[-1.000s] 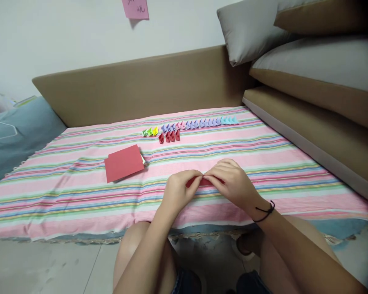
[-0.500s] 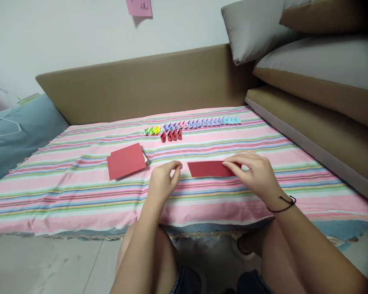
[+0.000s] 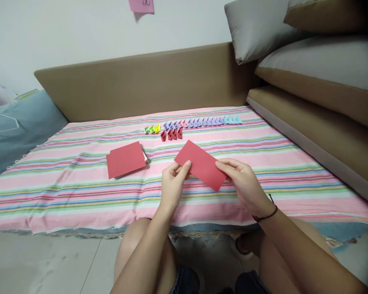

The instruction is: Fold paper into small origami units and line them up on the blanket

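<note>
A rectangular sheet of red paper point(image 3: 201, 165) is held up at a slant above the striped cloth, its right end lower than its left. My left hand point(image 3: 174, 179) pinches its lower left edge, thumb on top and fingers underneath. At the right end my right hand point(image 3: 241, 177) grips it the same way, with a black cord bracelet on that wrist. Left of my hands lies a stack of red paper sheets point(image 3: 126, 160), with something pale showing at its right edge. Beyond the held sheet stand several small dark red folded paper pieces point(image 3: 171, 134).
Behind the red pieces runs a row of purple, pink and light blue folded paper pieces point(image 3: 202, 122), with green and yellow ones point(image 3: 152, 129) at its left. A brown backrest point(image 3: 147, 85) closes off the far side. Stacked cushions point(image 3: 319, 90) fill the right.
My left hand has moved right and taken hold of the red paper. The sheet has turned, its left end now raised away from me, and my right hand has shifted slightly left.
</note>
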Tool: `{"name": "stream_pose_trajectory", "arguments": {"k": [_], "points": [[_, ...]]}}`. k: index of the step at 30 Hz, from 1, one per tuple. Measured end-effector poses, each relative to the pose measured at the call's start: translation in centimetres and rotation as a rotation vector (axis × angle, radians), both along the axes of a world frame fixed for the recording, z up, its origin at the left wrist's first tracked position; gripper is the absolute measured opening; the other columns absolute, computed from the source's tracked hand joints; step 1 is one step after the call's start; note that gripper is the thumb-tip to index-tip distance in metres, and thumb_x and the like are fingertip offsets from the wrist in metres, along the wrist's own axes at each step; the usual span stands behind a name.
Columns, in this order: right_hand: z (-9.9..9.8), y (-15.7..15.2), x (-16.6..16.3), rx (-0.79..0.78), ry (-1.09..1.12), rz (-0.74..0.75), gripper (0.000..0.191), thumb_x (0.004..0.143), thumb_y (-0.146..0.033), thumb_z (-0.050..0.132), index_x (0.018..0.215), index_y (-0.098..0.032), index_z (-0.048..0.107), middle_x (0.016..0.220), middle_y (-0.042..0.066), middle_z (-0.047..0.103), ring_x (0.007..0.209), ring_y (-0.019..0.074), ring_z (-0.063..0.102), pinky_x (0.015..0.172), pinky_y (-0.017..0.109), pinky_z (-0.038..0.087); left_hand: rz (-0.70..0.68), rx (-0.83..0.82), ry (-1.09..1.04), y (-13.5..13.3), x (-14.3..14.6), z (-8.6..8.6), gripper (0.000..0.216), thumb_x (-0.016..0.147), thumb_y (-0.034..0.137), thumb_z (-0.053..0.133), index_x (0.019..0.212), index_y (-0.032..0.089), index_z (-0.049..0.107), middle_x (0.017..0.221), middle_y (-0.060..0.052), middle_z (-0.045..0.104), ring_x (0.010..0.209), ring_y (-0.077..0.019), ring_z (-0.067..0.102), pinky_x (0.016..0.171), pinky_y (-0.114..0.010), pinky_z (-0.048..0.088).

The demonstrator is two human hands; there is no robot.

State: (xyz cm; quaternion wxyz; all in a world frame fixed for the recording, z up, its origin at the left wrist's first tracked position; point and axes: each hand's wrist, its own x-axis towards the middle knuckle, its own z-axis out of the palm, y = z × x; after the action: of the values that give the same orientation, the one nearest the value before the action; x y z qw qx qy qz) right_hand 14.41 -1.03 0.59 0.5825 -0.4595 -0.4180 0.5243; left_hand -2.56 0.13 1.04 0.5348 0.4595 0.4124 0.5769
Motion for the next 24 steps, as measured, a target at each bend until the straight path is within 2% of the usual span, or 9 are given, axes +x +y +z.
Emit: {"name": "stream_pose_trajectory", "arguments": {"k": [2, 5, 8, 14, 21, 24], "points": [[-0.07, -0.02, -0.05, -0.011, -0.049, 0.062, 0.027, 0.07, -0.036, 0.072, 0.09, -0.018, 0.069, 0.086, 0.005, 0.07, 0.08, 0.0175, 0.063, 0.07, 0.028, 0.048, -0.017, -0.016, 0.038, 0.01, -0.23, 0.01, 0.031, 0.07, 0.039, 0.072, 0.087, 0.013, 0.07, 0.076, -0.004, 0.072, 0.07, -0.0178, 0.067, 0.068, -0.03, 0.055], [0.04, -0.01, 0.1, -0.024, -0.131, 0.132, 0.028, 0.072, -0.039, 0.07, 0.091, -0.018, 0.068, 0.086, 0.005, 0.07, 0.08, 0.0183, 0.063, 0.069, 0.029, 0.048, -0.175, -0.085, 0.109, 0.07, -0.42, -0.03, 0.031, 0.068, 0.037, 0.073, 0.085, 0.011, 0.072, 0.064, -0.002, 0.07, 0.06, -0.0168, 0.066, 0.063, -0.029, 0.054], [0.2, -0.08, 0.14, -0.058, -0.134, 0.174, 0.028, 0.074, -0.042, 0.067, 0.086, -0.017, 0.069, 0.083, 0.006, 0.07, 0.074, 0.0178, 0.063, 0.067, 0.03, 0.048, -0.265, -0.11, 0.124, -0.04, -0.27, 0.0, 0.031, 0.069, 0.037, 0.073, 0.086, 0.012, 0.072, 0.066, -0.003, 0.071, 0.061, -0.017, 0.066, 0.061, -0.028, 0.054], [-0.1, -0.23, 0.16, -0.131, -0.02, 0.159, 0.026, 0.075, -0.04, 0.068, 0.088, -0.017, 0.07, 0.084, 0.006, 0.071, 0.073, 0.0167, 0.064, 0.069, 0.029, 0.05, -0.278, -0.115, 0.011, -0.28, -0.1, 0.11, 0.029, 0.073, 0.038, 0.07, 0.089, 0.014, 0.071, 0.08, -0.006, 0.074, 0.068, -0.0177, 0.069, 0.067, -0.029, 0.054], [-0.65, -0.33, 0.17, -0.156, 0.111, 0.301, 0.025, 0.078, -0.039, 0.066, 0.09, -0.017, 0.07, 0.093, 0.008, 0.071, 0.083, 0.0185, 0.066, 0.078, 0.032, 0.051, -0.252, -0.173, -0.086, -0.26, -0.01, 0.07, 0.021, 0.072, 0.035, 0.072, 0.076, 0.015, 0.067, 0.068, -0.002, 0.07, 0.059, -0.0139, 0.066, 0.061, -0.025, 0.053], [-0.79, -0.24, -0.02, -0.185, 0.138, 0.332, 0.023, 0.077, -0.037, 0.067, 0.089, -0.018, 0.069, 0.092, 0.007, 0.07, 0.082, 0.0182, 0.065, 0.079, 0.032, 0.051, -0.234, -0.187, -0.103, -0.23, 0.06, 0.14, 0.028, 0.074, 0.041, 0.068, 0.082, 0.014, 0.068, 0.075, -0.005, 0.072, 0.066, -0.0165, 0.067, 0.061, -0.026, 0.053]]}}
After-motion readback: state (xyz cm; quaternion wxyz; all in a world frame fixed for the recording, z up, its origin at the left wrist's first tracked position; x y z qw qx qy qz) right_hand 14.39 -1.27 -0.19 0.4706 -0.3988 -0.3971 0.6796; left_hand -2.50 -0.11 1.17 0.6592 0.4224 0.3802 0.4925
